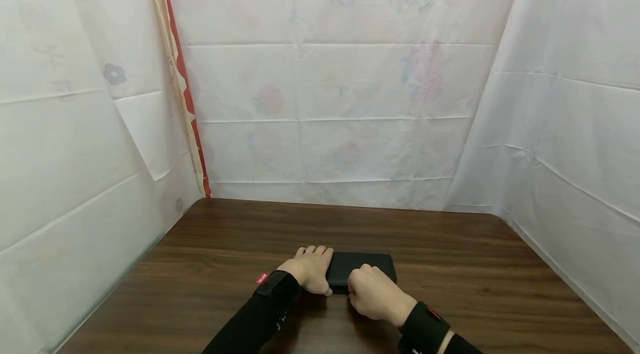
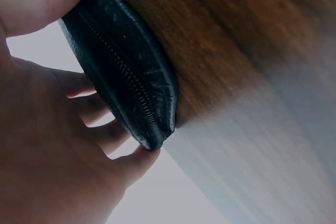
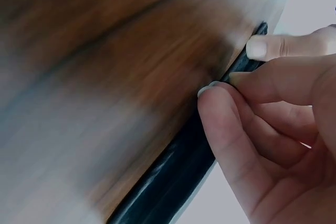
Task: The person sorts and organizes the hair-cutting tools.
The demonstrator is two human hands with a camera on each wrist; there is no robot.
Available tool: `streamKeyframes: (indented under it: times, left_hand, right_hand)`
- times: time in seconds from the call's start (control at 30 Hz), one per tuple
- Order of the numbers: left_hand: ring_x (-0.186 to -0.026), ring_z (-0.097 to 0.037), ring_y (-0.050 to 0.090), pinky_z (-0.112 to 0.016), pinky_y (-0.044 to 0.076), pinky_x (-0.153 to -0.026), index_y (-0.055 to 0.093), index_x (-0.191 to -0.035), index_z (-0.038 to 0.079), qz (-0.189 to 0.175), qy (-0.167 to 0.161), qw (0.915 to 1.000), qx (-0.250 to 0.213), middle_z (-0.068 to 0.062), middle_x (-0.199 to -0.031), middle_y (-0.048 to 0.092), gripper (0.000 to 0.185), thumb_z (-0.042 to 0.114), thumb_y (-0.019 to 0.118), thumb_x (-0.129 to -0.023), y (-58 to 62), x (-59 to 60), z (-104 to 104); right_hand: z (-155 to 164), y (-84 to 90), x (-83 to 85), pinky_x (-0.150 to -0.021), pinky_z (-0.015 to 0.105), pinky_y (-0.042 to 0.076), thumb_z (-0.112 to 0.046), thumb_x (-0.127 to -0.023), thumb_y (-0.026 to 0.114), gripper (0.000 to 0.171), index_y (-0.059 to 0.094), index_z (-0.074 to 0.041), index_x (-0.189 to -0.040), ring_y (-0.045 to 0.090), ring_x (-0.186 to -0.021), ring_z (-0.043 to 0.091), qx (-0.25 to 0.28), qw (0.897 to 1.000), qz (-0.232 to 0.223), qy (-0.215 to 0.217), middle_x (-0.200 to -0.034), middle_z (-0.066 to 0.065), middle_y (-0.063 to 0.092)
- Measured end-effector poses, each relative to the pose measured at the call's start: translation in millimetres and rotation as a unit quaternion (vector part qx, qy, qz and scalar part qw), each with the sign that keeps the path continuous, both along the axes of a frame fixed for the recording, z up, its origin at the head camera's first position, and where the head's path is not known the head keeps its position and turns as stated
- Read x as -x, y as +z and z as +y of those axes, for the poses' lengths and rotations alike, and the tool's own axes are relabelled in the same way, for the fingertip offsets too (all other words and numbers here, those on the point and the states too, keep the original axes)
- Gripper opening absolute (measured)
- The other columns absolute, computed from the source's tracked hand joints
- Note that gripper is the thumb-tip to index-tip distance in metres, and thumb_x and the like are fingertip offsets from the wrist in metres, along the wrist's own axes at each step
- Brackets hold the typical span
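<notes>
A black zippered wallet lies on the brown wooden table. My left hand holds its left end, thumb at the front side and the other fingers spread toward the far side. In the left wrist view, a dark zipper runs along the wallet's edge between two leathery borders. At the front edge my right hand pinches with thumb and index finger, close beside the left thumb. What lies between those right fingertips is mostly hidden, but they sit right on the zipper side.
The wood-grain table reaches back to a white sheet wall. More white sheeting stands along the left and right sides. A red and beige strip runs down the back left corner. Black bands wrap both wrists.
</notes>
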State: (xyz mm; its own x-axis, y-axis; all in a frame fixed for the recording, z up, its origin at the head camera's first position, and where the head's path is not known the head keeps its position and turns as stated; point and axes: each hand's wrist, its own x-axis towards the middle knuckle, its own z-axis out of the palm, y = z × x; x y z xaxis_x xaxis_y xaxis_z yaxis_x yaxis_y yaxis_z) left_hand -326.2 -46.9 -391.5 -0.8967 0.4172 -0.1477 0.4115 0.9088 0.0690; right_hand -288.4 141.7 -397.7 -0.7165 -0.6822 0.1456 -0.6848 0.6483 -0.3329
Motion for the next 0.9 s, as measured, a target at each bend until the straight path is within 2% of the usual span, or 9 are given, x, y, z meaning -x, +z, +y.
streamKeyframes:
  times: [0.4,0.9]
  left_hand:
    - [-0.143,-0.031,0.039,-0.048,0.033,-0.115,0.039,-0.156,0.011,-0.001,0.004,1.0000,0.006,-0.009,-0.156,0.043,0.089,0.048,0.078,-0.085,-0.7,1.9,-1]
    - [-0.142,-0.031,0.040,-0.048,0.034,-0.114,0.039,-0.156,0.011,0.001,0.003,1.0000,0.005,-0.009,-0.155,0.044,0.089,0.048,0.078,-0.085,1.6,-0.2,-2]
  right_hand:
    - [-5,0.8,2.0,-0.048,0.020,0.042,0.000,-0.089,0.072,0.024,0.070,-0.014,-0.070,0.047,-0.046,0.000,-0.008,1.000,-0.011,-0.004,-0.057,-0.012,0.052]
    - [7,1.4,-0.6,-0.048,0.020,0.043,-0.001,-0.088,0.072,0.019,0.073,-0.013,-0.074,0.049,-0.047,0.002,-0.008,0.999,-0.052,-0.009,-0.059,-0.011,0.054]
